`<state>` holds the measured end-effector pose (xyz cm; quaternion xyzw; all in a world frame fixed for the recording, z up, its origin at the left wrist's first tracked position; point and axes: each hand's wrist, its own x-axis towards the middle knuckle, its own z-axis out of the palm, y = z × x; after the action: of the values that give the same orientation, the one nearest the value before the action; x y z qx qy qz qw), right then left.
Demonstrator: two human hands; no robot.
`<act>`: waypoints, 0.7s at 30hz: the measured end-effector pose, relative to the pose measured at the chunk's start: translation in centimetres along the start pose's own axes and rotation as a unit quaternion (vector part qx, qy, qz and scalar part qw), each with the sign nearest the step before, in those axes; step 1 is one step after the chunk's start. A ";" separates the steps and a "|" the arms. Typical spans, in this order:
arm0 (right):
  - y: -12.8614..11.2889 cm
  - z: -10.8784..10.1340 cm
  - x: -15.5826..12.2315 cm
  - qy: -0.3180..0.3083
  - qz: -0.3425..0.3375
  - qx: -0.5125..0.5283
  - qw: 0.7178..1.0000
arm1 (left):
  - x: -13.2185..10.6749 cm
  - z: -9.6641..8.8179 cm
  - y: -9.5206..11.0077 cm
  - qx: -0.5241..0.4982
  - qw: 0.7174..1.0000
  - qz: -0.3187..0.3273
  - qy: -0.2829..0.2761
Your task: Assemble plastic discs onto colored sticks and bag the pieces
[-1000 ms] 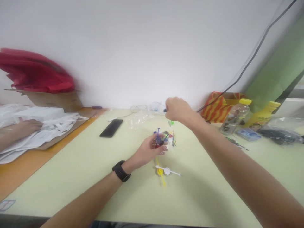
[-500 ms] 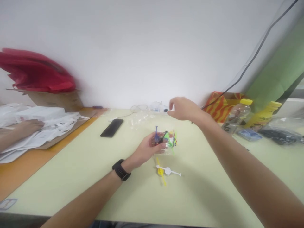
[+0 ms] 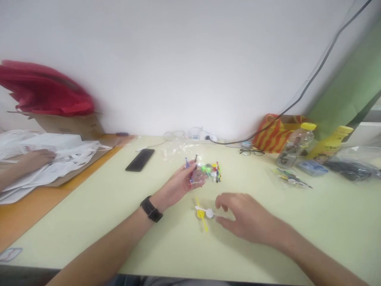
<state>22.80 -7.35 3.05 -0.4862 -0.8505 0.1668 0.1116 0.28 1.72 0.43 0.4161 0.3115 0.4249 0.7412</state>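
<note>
My left hand point(image 3: 176, 183), with a black watch point(image 3: 151, 209) at the wrist, grips a clear plastic bag point(image 3: 199, 179) of small colourful arrow-shaped pieces: blue, black, green, red and white. In front of it a yellow arrow spinner point(image 3: 201, 214) and a white arrow spinner point(image 3: 210, 213) lie on the table, the white one's tip over the yellow one. Just right of them hovers my right hand point(image 3: 242, 216), thumb and fingers apart, around the white spinner's tail. Whether it touches the tail, I cannot tell.
A phone point(image 3: 139, 160) and crumpled clear film point(image 3: 175, 150) lie behind. On the right are glasses point(image 3: 251, 152), a bag of pieces point(image 3: 291, 178), a bottle point(image 3: 294, 145) and a striped bag point(image 3: 266, 133). Another person's hand point(image 3: 37, 159) rests on white bags point(image 3: 68, 159) at left.
My right hand has come down from near the wall to the white spinner. My left hand has tilted the bag and shifted slightly left.
</note>
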 end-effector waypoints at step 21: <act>1.2 -10.4 3.1 0.310 0.010 0.083 0.947 | -1.3 1.1 -0.6 0.175 0.983 -0.001 -0.064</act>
<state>25.88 -2.26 12.24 -0.5114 -0.7522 0.0788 0.4080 0.80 0.00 0.56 0.5654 0.3329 0.3358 0.6758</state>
